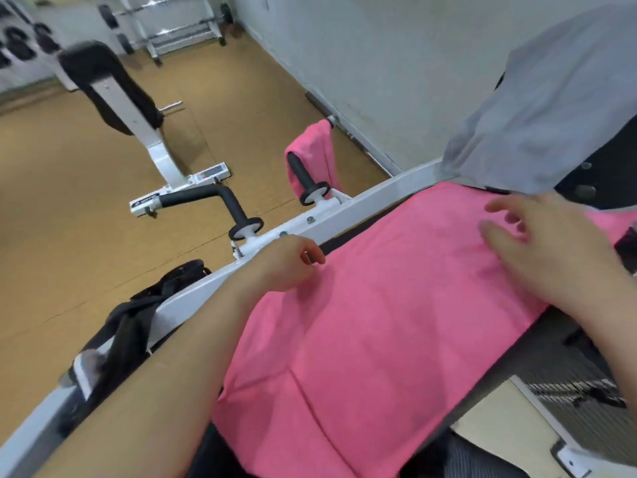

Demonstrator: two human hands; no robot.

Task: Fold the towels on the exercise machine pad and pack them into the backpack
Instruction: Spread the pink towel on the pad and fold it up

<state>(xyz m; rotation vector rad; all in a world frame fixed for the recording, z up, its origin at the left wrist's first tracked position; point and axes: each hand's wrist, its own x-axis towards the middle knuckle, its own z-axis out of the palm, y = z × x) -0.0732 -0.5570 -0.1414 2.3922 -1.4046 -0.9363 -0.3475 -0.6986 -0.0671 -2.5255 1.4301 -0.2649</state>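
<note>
Pink terry towel (362,322): your right hand (537,243) is spread flat over it. Whether your curled left hand (289,263) grips its edge is unclear. Uneven pulling could skew the fold.

Weight bench (113,94) stands near barbell rack (179,25).

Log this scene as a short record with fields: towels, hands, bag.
pink towel: spread flat on the pad
second pink towel: draped over a handle grip
grey cloth: hanging, upper right
left hand: fingers curled at the pink towel's edge; grip unclear
right hand: fingers spread over the pink towel
black bag: against the white frame, lower left
</note>
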